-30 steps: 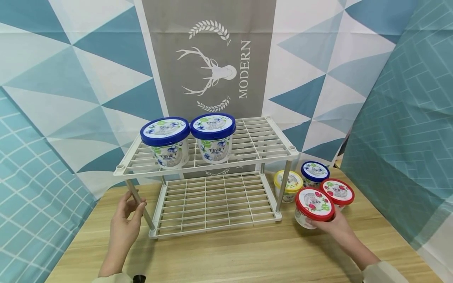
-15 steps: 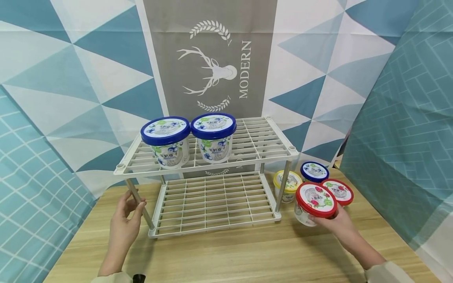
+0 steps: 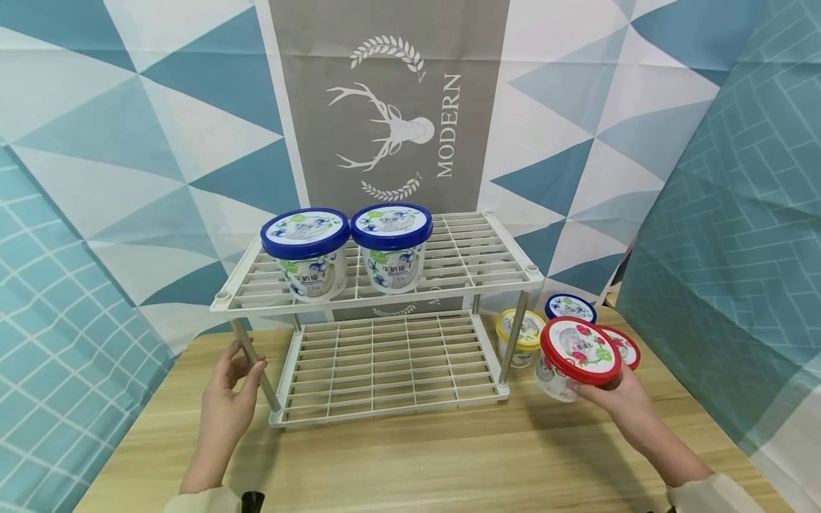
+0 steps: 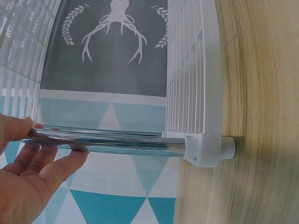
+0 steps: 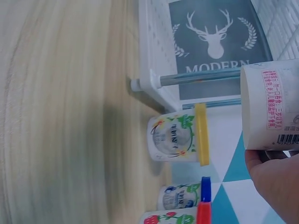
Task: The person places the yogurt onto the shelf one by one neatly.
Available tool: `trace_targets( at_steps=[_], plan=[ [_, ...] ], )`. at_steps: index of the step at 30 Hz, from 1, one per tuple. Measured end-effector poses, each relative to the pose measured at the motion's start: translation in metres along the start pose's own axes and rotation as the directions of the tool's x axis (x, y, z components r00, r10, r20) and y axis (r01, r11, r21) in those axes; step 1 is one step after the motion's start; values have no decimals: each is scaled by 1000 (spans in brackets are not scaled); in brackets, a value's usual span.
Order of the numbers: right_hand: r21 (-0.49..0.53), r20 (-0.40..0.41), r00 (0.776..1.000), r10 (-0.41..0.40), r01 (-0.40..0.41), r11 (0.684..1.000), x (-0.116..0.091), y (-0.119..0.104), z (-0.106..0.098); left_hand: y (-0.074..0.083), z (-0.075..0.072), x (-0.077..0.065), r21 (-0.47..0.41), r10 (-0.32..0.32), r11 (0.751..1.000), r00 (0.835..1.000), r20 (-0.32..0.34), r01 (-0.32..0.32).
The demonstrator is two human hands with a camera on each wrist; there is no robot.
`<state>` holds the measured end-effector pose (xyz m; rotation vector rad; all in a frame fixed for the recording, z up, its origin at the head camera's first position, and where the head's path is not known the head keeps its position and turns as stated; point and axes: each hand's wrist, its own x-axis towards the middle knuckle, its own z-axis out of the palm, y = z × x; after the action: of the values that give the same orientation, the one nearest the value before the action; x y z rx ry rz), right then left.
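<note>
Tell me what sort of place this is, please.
Probably a small staged display area, perhaps imitating a shop shelf: a creased, patterned backdrop hangs behind a white two-tier rack, with two blue-lidded tubs on top.

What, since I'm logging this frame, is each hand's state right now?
Left hand: closed, holding the front-left rack post.
Right hand: closed, holding the nearer red-lidded tub.

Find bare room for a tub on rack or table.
Free: upper shelf right of two blue-lidded tubs; lower shelf below; table in front, between left hand and right hand. Crowded: right of the lower shelf: yellow-lidded tub, two red-lidded tubs, third blue-lidded tub.
</note>
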<state>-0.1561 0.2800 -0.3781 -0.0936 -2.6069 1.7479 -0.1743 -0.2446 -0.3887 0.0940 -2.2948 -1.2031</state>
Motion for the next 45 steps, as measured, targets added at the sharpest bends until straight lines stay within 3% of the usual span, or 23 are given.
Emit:
trace_targets(
  at_steps=[9,17,27,45],
  plan=[
    [4,-9,1000,-28,28,1000,-1,-9,2,1,0,1,15,-15,1000,1000,1,15],
    [60,-10,994,-113,113,992,-1,-15,2,3,-1,0,29,-21,999,1000,11,20],
    [90,12,994,-105,104,990,-2,-20,4,2,-1,0,19,-22,1000,1000,13,21],
    [150,7,981,-193,190,970,-10,-30,5,-1,0,-1,39,-12,999,1000,3,12]
  ],
)
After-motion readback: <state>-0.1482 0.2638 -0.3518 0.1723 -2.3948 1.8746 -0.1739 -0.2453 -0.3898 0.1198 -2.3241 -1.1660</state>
